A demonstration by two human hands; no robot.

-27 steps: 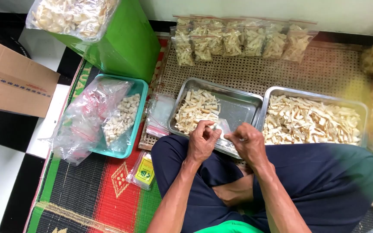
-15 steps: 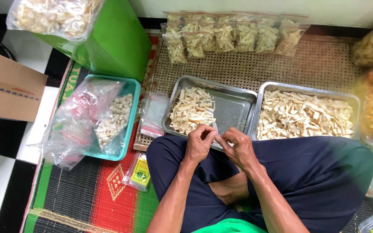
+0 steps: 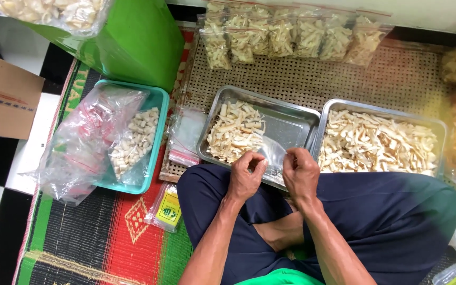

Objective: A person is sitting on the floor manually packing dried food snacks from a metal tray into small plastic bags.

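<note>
Clear zip bag point(image 3: 274, 153) now stretches wider over the near edge of the left steel tray point(image 3: 291, 113); left hand point(image 3: 245, 177) and right hand point(image 3: 300, 173), moved apart, each grip pinching its mouth.

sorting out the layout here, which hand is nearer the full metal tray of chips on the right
Right. The right hand sits just beside the full tray, near its lower left corner; the left hand is farther off.
</note>
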